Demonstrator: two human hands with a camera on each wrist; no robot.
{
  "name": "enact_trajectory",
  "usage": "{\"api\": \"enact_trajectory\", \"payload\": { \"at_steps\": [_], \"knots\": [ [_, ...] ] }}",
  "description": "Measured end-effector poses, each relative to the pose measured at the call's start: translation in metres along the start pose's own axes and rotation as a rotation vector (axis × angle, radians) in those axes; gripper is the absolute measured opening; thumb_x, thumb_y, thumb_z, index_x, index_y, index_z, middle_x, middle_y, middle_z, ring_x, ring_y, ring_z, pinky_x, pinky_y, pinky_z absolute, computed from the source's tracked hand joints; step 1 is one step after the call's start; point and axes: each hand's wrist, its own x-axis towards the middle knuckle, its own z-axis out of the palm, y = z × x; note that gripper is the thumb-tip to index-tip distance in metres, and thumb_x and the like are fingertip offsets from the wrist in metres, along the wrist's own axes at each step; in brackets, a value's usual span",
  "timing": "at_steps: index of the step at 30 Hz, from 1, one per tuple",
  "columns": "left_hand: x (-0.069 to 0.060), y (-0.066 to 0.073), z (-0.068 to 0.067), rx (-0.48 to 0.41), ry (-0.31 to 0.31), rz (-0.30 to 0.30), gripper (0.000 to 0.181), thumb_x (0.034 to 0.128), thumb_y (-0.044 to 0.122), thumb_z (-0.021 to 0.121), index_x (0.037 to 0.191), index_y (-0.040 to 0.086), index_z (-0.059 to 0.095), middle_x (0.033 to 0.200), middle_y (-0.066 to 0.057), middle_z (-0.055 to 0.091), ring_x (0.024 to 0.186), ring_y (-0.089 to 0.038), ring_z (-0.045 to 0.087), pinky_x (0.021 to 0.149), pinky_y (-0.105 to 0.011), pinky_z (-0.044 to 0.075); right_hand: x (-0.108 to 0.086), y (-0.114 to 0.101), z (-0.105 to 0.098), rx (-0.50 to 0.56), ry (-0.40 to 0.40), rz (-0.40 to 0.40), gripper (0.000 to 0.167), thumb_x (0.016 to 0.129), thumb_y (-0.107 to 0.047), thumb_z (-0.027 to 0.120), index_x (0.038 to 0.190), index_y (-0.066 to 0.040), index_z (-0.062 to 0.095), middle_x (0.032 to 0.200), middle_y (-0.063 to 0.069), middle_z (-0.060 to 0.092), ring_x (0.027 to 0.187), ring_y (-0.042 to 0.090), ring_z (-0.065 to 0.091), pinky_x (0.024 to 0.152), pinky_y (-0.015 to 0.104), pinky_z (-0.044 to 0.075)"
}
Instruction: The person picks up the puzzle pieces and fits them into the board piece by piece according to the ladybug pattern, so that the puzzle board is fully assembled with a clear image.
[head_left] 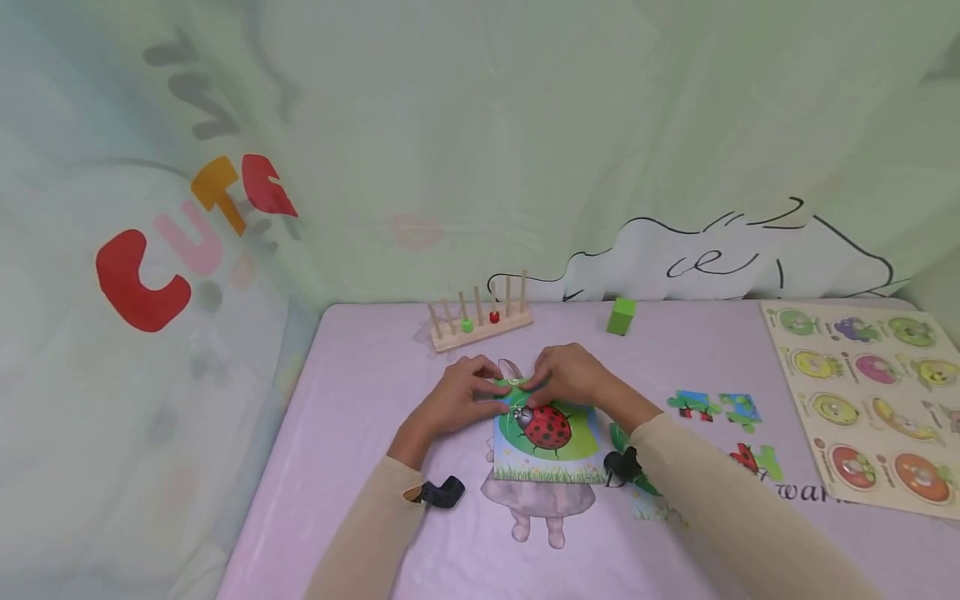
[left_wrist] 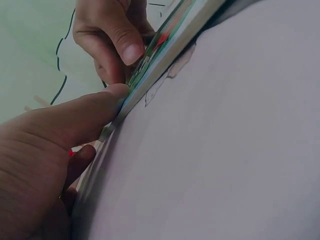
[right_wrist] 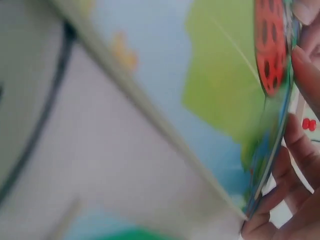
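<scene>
A square ladybug puzzle board point(head_left: 585, 454) is tilted up from the table between the two hands. The left hand point(head_left: 457, 398) grips its upper left corner, thumb on the picture side and fingers behind, as the left wrist view point(left_wrist: 35, 155) also shows. At the top edge, the right hand point(head_left: 568, 375) pinches close to the ladybug's head, thumb over the picture. In the left wrist view, the right thumb and forefinger point(left_wrist: 117, 37) bend at the board's edge point(left_wrist: 165, 62). Whether a separate piece lies between those fingertips cannot be told. The red ladybug point(right_wrist: 270, 45) shows in the right wrist view.
Loose puzzle pieces point(head_left: 693, 404) lie to the right, and more point(head_left: 648, 504) lie partly under the right forearm. Behind stand a wooden peg rack point(head_left: 483, 332) with green and red beads and a green block point(head_left: 621, 317). A fruit peg board point(head_left: 862, 408) lies far right.
</scene>
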Motion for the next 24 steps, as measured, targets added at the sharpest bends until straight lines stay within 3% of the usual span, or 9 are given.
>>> {"api": "enact_trajectory", "payload": {
  "at_steps": [6, 18, 24],
  "knots": [
    [-0.0004, 0.001, -0.0003, 0.017, 0.005, 0.039, 0.034, 0.0873, 0.033, 0.082, 0.117, 0.017, 0.079, 0.125, 0.002, 0.064, 0.118, -0.017, 0.054, 0.103, -0.042, 0.044, -0.0008, 0.0012, -0.002, 0.02, 0.006, -0.029, 0.023, 0.076, -0.031, 0.091, 0.096, -0.023, 0.085, 0.098, -0.006, 0.074, 0.092, 0.013, 0.063, 0.084, 0.034, 0.051],
    [-0.0009, 0.0, -0.0022, -0.012, 0.009, 0.038, 0.033, 0.0875, 0.032, 0.082, 0.116, 0.017, 0.079, 0.122, 0.003, 0.066, 0.116, -0.015, 0.058, 0.099, -0.038, 0.047, 0.0029, -0.0055, 0.0007, 0.044, 0.052, 0.103, 0.013, 0.072, -0.029, 0.093, 0.079, -0.023, 0.084, 0.093, -0.007, 0.072, 0.095, 0.016, 0.064, 0.088, 0.039, 0.052],
    [-0.001, -0.0004, -0.0012, -0.026, 0.006, 0.039, 0.033, 0.0872, 0.031, 0.082, 0.116, 0.016, 0.079, 0.121, 0.003, 0.065, 0.112, -0.015, 0.059, 0.096, -0.035, 0.048, 0.0059, -0.005, 0.0025, 0.079, 0.063, 0.133, 0.011, 0.072, -0.026, 0.093, 0.076, -0.024, 0.083, 0.087, -0.01, 0.077, 0.094, 0.014, 0.064, 0.086, 0.037, 0.051]
  ]
}}
